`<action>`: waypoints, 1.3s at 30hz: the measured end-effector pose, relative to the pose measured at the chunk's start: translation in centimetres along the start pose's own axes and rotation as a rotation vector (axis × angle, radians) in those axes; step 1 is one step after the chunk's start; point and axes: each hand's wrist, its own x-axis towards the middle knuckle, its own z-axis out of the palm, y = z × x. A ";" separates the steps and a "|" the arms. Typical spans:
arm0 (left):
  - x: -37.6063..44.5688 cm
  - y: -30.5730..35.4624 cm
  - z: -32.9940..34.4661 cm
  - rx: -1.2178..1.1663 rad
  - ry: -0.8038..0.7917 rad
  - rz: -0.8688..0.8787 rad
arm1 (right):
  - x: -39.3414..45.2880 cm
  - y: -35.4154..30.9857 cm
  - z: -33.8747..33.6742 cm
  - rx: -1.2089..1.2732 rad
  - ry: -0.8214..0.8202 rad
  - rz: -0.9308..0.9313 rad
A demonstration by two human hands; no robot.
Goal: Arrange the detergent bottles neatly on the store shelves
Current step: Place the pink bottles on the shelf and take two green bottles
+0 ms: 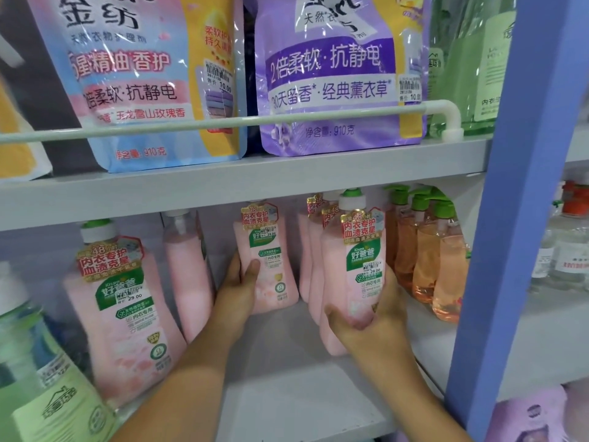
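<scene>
Two pink plastic detergent bottles with green-and-white labels were held on the lower grey metal shelf (302, 406). The front pink bottle (353, 275), with white neck and green cap, was gripped low on its body by the right hand (373, 317); the fingers were curled round its base, so the bottom edge was hidden and it could not be told whether it touched the shelf. The rear pink bottle (266, 260), standing further back, was clasped by the left hand (237, 291), thumb pressed on its front face; its cap was cut off by the shelf above.

More pink bottles behind the front one were largely hidden. To the left stood a large pink bottle (124, 307), blurred, and a plain pink bottle (188, 275) turned away, label unseen. To the right were translucent orange pump bottles (430, 260) with green tops.

On the upper shelf, glossy soft pouches stood behind a white rail (223, 122): a pink-and-blue pouch (143, 81) and a purple pouch (331, 74), both with tops cut off. A blue upright post (510, 218) closed the bay at right.
</scene>
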 end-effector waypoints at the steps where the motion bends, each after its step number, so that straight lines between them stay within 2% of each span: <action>1: 0.1 -0.2 -0.1 -0.001 -0.009 0.002 | 0.0 -0.1 0.0 0.002 -0.003 0.002; 7: -0.1 0.2 0.0 0.060 -0.018 -0.029 | -0.2 -0.3 -0.4 0.051 -0.036 0.019; 10: -1.9 1.8 0.2 0.212 -0.059 -0.041 | -0.2 -0.9 -0.8 0.038 -0.068 0.036; 12: -4.4 3.6 -0.1 0.357 -0.037 0.005 | -0.8 -1.8 -1.1 0.000 -0.012 0.033; 13: -6.2 4.4 -0.5 0.381 0.014 0.054 | -1.6 -2.4 -1.4 -0.028 0.063 -0.052; 15: -10.4 5.8 -2.5 0.326 0.201 0.226 | -3.7 -4.2 -1.3 -0.036 0.199 -0.340; 16: -12.4 6.6 -4.0 0.303 0.325 0.309 | -4.6 -5.2 -0.5 0.040 0.175 -0.420; 17: -14.0 7.2 -5.5 0.328 0.450 0.402 | -5.0 -6.3 0.7 0.150 0.069 -0.408; 19: -15.5 8.1 -7.9 0.448 0.647 0.542 | -4.3 -9.5 4.5 0.324 -0.207 -0.191; 20: -15.7 8.5 -8.7 0.491 0.686 0.560 | -3.6 -10.8 6.6 0.329 -0.335 -0.077; 22: -15.3 9.4 -9.3 0.497 0.656 0.515 | -1.4 -12.8 10.8 0.203 -0.512 0.039; 24: -14.4 9.5 -9.1 0.506 0.622 0.430 | 0.6 -13.7 14.4 0.133 -0.613 0.080; 27: -13.0 8.6 -9.1 0.507 0.676 0.340 | 1.9 -12.8 18.1 0.213 -0.730 0.106; 31: -11.8 7.1 -9.8 0.395 0.700 0.209 | 1.7 -11.3 20.4 0.249 -0.757 0.168; 39: -12.1 5.2 -9.4 0.359 0.784 0.343 | -0.2 -10.4 17.3 0.209 -0.606 0.104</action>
